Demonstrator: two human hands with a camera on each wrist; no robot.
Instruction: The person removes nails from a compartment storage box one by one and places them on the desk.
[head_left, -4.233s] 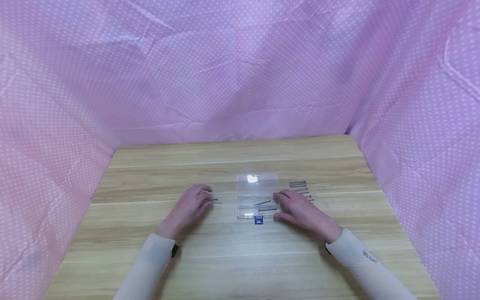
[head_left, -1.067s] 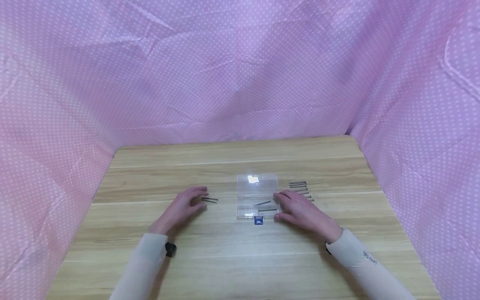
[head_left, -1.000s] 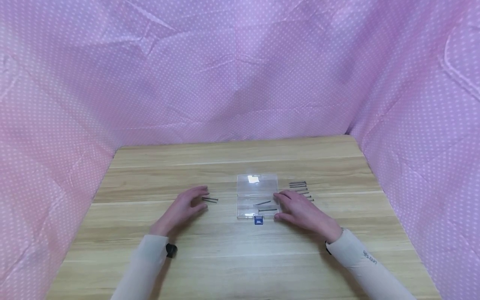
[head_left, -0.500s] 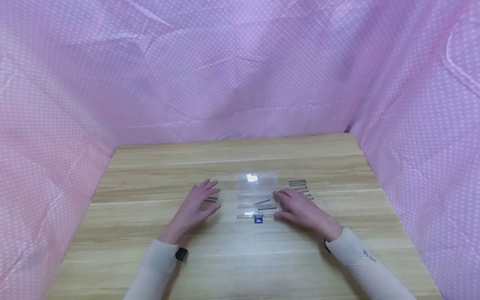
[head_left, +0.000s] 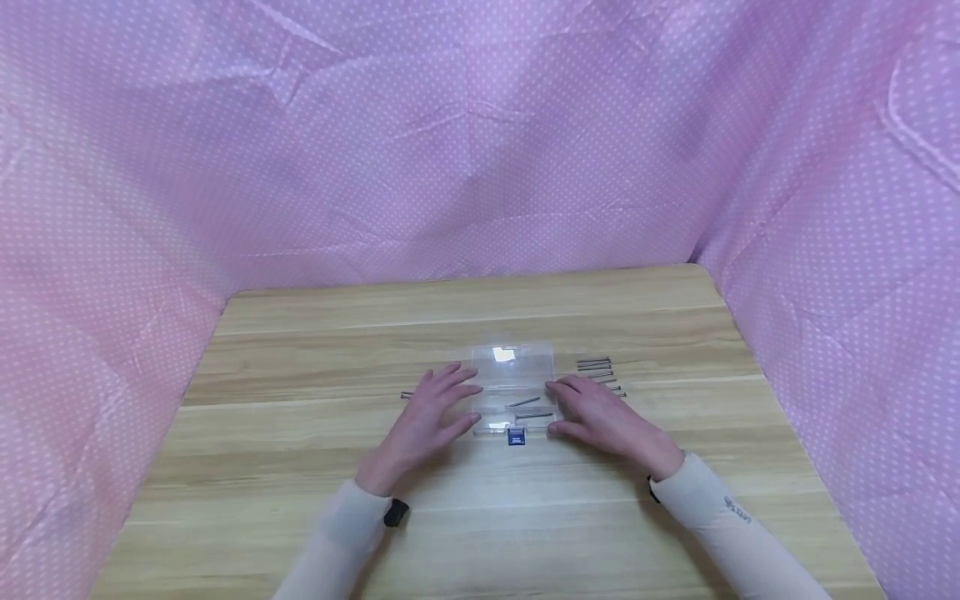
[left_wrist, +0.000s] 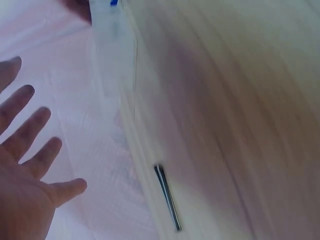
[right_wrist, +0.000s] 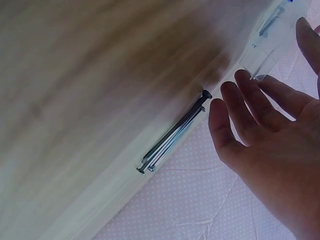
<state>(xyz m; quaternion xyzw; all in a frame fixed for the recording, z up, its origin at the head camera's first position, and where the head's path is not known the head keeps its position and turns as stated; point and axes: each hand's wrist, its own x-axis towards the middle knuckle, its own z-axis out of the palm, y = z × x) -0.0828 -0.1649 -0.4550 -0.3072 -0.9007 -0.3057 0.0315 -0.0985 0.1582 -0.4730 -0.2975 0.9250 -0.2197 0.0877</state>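
Observation:
A clear plastic box (head_left: 512,367) lies with its lid laid back, and two nails (head_left: 534,415) rest in its front half. My right hand (head_left: 603,421) grips the box's right end, thumb at the front corner and fingers by the hinge side. My left hand (head_left: 423,425) is at the box's left edge, fingers spread and holding nothing; whether it touches the box I cannot tell. Behind that hand, a pair of loose nails (head_left: 407,395) lies on the table, partly hidden in the head view. The left wrist view shows these nails (left_wrist: 167,197) close together.
Several nails (head_left: 595,363) lie in a row right of the box, some hidden behind the right hand. A blue latch (head_left: 516,436) sticks out from the box's front. The wooden table (head_left: 322,350) ends at a pink dotted curtain (head_left: 450,167).
My left hand has left the loose nails, spread its fingers and moved right to the box's left edge. The right hand has stayed on the box.

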